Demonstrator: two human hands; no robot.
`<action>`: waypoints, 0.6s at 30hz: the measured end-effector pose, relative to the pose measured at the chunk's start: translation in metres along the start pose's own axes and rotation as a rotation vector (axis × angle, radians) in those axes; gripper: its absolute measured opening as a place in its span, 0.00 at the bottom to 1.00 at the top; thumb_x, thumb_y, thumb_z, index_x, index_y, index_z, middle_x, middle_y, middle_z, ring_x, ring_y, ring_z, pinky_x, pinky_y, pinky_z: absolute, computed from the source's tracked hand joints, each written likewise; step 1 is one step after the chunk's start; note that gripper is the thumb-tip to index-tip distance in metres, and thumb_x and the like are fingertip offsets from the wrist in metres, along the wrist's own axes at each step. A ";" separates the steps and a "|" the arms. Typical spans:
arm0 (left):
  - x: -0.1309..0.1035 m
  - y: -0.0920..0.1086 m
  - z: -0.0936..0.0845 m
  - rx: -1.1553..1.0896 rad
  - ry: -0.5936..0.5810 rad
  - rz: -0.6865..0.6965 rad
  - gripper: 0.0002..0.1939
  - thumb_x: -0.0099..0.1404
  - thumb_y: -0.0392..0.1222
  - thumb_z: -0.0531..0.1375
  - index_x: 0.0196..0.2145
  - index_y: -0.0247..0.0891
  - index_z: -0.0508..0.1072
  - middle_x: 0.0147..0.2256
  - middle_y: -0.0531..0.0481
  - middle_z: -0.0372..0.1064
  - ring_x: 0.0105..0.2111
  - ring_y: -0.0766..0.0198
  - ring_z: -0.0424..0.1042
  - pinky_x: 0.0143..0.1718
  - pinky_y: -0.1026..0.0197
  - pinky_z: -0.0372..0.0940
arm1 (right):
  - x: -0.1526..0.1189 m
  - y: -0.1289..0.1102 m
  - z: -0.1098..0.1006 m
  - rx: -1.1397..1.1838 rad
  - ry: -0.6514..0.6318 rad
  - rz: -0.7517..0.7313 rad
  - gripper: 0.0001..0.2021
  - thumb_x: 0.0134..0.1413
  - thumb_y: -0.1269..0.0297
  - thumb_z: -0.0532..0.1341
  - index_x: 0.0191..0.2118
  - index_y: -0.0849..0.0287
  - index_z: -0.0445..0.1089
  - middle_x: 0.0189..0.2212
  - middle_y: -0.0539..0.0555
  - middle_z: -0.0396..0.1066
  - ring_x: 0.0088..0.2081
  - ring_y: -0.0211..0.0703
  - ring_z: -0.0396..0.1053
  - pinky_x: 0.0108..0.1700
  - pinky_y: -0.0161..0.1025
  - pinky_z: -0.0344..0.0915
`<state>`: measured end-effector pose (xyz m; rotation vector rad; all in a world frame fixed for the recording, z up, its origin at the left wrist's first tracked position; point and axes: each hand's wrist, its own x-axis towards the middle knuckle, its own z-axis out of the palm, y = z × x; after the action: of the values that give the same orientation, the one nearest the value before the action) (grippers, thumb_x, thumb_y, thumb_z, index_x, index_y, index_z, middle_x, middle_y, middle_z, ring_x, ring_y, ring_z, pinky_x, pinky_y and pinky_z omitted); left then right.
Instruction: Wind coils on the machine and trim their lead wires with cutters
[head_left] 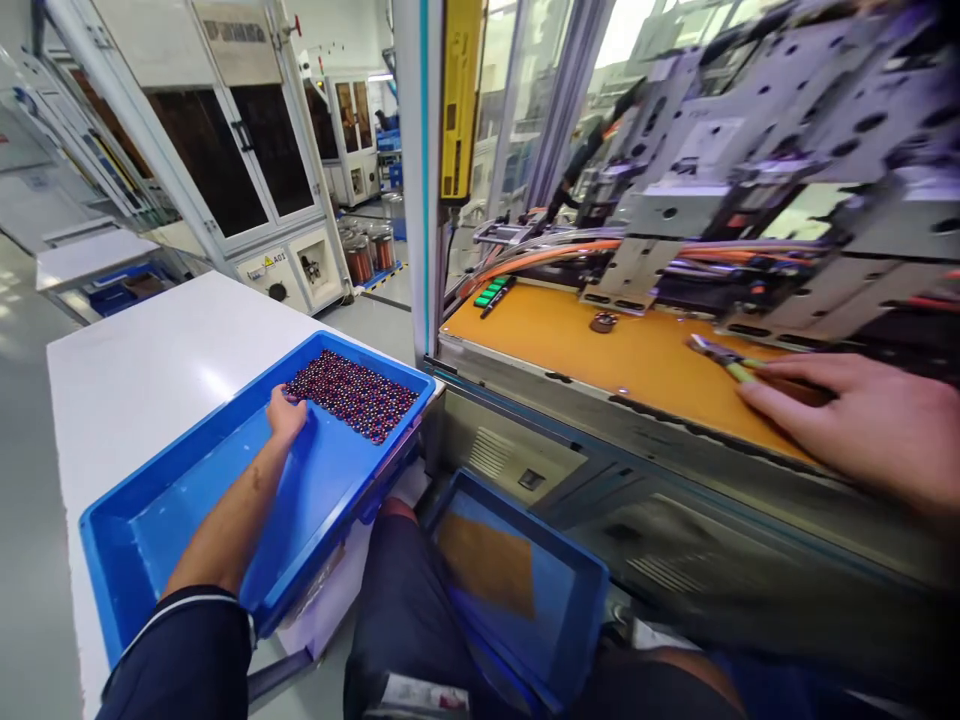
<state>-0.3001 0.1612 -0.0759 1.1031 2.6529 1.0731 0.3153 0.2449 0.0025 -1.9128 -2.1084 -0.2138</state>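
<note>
On the left, my left hand [286,412] is inside a blue tray [202,520], at the near edge of a packed layer of small dark round parts [352,395] with coppery and shiny spots. Its fingers are curled together against the parts; what they hold, if anything, is hidden. At the right, my right hand [862,420] is over the orange work surface [532,330] of a machine. Its thumb and forefinger close on the yellow-green handles of a pair of pliers [724,358], whose metal jaws point left. The hand is slightly blurred.
A small dark ring-shaped part [604,321] and a green-and-black item [494,292] lie on the orange surface. Machine heads [645,220] with hoses hang behind it. Below, a second blue tray [555,590] holds a brown sheet. A white table [187,330] supports the first tray.
</note>
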 end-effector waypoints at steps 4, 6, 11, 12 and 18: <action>-0.013 0.096 -0.008 -0.104 -0.073 0.270 0.28 0.61 0.39 0.65 0.58 0.36 0.64 0.44 0.45 0.73 0.42 0.59 0.73 0.49 0.54 0.67 | -0.008 -0.030 -0.028 0.035 -0.032 0.049 0.15 0.60 0.63 0.60 0.46 0.67 0.75 0.51 0.66 0.72 0.52 0.51 0.70 0.52 0.44 0.66; -0.026 0.158 -0.005 -0.164 -0.159 0.435 0.30 0.58 0.39 0.67 0.57 0.38 0.66 0.43 0.46 0.73 0.41 0.61 0.73 0.48 0.58 0.66 | -0.009 -0.033 -0.033 0.047 -0.039 0.036 0.14 0.62 0.63 0.58 0.47 0.66 0.74 0.51 0.64 0.72 0.53 0.48 0.69 0.54 0.44 0.65; -0.084 0.281 0.025 -0.230 -0.385 0.705 0.26 0.55 0.37 0.69 0.52 0.37 0.71 0.41 0.47 0.74 0.40 0.62 0.73 0.47 0.58 0.67 | -0.009 -0.033 -0.039 0.072 -0.064 0.020 0.14 0.64 0.58 0.59 0.47 0.63 0.70 0.49 0.57 0.70 0.50 0.45 0.69 0.54 0.50 0.67; -0.097 0.297 0.033 -0.220 -0.424 0.740 0.25 0.56 0.37 0.68 0.52 0.36 0.71 0.40 0.47 0.74 0.40 0.61 0.73 0.48 0.56 0.67 | -0.008 -0.033 -0.040 0.085 -0.063 0.030 0.14 0.64 0.57 0.59 0.47 0.62 0.70 0.48 0.57 0.70 0.50 0.46 0.69 0.53 0.50 0.67; -0.156 0.354 0.066 -0.081 -0.450 0.869 0.17 0.68 0.45 0.60 0.51 0.35 0.69 0.46 0.44 0.71 0.42 0.59 0.74 0.44 0.50 0.71 | -0.007 -0.030 -0.047 0.271 0.039 0.098 0.15 0.64 0.57 0.60 0.49 0.63 0.69 0.48 0.57 0.69 0.48 0.46 0.69 0.51 0.49 0.69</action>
<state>0.0465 0.2747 0.0687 2.2381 1.7580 0.8331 0.2916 0.2215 0.0470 -1.8282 -1.9024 0.0527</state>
